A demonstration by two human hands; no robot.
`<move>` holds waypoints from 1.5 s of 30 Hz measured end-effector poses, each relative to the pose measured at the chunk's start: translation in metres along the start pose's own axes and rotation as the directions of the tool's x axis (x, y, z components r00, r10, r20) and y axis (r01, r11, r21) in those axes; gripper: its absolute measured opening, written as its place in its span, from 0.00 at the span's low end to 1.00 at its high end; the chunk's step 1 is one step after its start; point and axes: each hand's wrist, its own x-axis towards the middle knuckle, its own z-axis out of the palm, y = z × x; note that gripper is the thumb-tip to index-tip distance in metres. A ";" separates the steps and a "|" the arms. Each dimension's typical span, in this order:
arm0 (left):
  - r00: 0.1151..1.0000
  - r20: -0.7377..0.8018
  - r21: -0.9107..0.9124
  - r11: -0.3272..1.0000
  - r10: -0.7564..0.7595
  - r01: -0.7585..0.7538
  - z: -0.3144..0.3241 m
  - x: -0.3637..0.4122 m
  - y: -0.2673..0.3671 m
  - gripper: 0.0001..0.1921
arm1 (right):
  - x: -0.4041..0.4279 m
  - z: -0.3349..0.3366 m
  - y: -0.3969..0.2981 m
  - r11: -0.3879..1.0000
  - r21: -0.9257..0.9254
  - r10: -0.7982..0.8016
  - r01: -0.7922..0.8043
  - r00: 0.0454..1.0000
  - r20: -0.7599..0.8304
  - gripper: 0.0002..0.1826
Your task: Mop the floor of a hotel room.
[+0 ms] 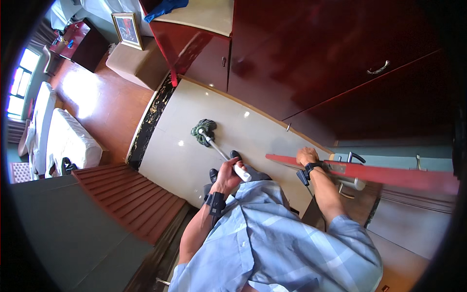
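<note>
My left hand (227,176) grips the white upper end of a mop handle (219,150) in front of my body. The mop's green-and-grey string head (205,132) rests on the glossy pale tile floor (171,109). To the right, my right hand (307,156) is curled at the edge of a red door (394,177), with the fingers partly hidden. Farther along that door edge are a metal lock plate (336,167) and a lever handle (356,157). My dark shoes (213,175) stand just behind the mop.
Dark red cabinets (277,65) line the far side. A black patterned threshold (153,113) borders a wooden floor (105,95), with plastic-covered mattresses (73,135) beyond. A brown upholstered seat (135,60) holds a framed picture (127,31). A red slatted panel (127,197) lies at left.
</note>
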 end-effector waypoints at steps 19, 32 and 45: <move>0.899 -0.405 0.419 0.839 -0.170 0.347 -0.125 0.063 -0.025 0.04 | -0.170 0.115 -0.127 -0.069 0.956 -0.563 0.285 0.780 -0.273 0.20; 0.843 0.336 0.654 0.748 -0.420 0.112 -0.176 0.157 -0.133 0.22 | -0.147 0.162 -0.004 -0.500 0.806 -0.561 -0.317 0.827 -0.023 0.17; 0.757 -0.159 0.981 -0.017 -0.633 0.192 -0.096 0.151 -0.390 0.08 | -0.192 0.307 0.116 -0.784 0.588 -0.108 -0.198 0.977 0.185 0.07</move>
